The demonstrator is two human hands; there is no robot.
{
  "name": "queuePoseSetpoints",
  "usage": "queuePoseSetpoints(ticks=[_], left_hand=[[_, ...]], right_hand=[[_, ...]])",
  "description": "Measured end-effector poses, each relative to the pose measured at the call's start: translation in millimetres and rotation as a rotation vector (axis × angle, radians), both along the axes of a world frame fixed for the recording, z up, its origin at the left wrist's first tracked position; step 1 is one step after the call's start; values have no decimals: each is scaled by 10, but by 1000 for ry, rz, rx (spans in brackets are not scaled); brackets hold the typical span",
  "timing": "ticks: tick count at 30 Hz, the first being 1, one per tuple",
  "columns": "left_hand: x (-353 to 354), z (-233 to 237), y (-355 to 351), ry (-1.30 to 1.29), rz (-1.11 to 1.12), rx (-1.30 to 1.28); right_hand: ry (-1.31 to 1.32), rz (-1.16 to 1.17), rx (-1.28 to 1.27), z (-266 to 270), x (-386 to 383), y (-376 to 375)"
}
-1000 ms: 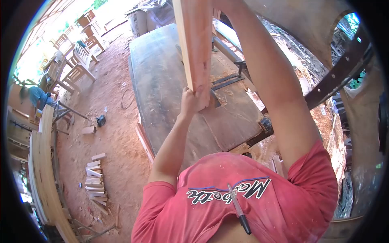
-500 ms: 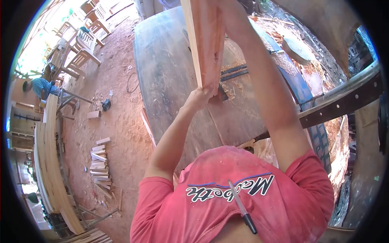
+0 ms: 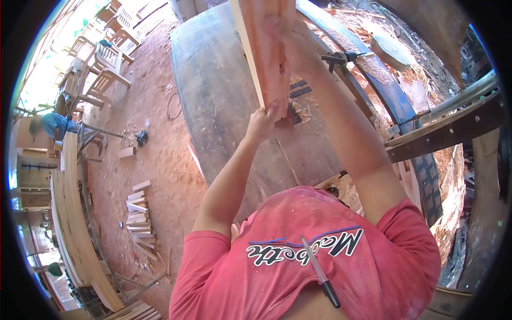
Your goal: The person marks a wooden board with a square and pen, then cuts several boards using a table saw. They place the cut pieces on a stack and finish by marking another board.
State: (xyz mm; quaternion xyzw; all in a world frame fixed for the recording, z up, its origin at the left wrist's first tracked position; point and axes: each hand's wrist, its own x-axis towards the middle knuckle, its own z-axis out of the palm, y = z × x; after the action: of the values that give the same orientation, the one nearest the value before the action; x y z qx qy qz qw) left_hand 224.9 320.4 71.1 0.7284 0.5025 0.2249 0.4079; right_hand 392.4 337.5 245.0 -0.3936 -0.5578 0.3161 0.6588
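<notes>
1. Left hand (image 3: 260,125): closed around the near end of the board (image 3: 270,64).
2. Right hand (image 3: 294,45): clasped farther along, thumb on the face.
3. Board located over the surface (image 3: 208,101).

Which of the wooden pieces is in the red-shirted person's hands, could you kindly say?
The long board with the left hand at its near end and the right hand farther up; the short blocks and stacked planks lie away from both hands.
</notes>
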Motion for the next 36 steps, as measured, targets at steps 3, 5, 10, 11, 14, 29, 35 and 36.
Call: queuePoseSetpoints(ticks=[3, 5, 10, 11, 14, 29, 35, 36], left_hand=[[-27, 83, -21, -2, -37, -72], [-32, 134, -39, -11, -35, -100], [-44, 92, 2, 44, -54, -98], [-35, 91, 9, 43, -50, -103], [-34, 83, 20, 23, -55, -131], [56, -627, 335, -33, -46, -80], [107, -938, 565, -172, -66, -109], [81, -728, 453, -126, -55, -134]], right_hand=[[-35, -50, 0, -1, -59, -148], [-82, -121, -47, 12, -112, -217], [70, 2, -38, -138, -132, -165], [68, 0, -37, -134, -135, -151], [71, 9, -15, -141, -127, -149], [86, -77, -202, -73, -209, -120], [-13, -102, -27, -170, -184, 10], [-18, -103, -12, -178, -206, 30]])
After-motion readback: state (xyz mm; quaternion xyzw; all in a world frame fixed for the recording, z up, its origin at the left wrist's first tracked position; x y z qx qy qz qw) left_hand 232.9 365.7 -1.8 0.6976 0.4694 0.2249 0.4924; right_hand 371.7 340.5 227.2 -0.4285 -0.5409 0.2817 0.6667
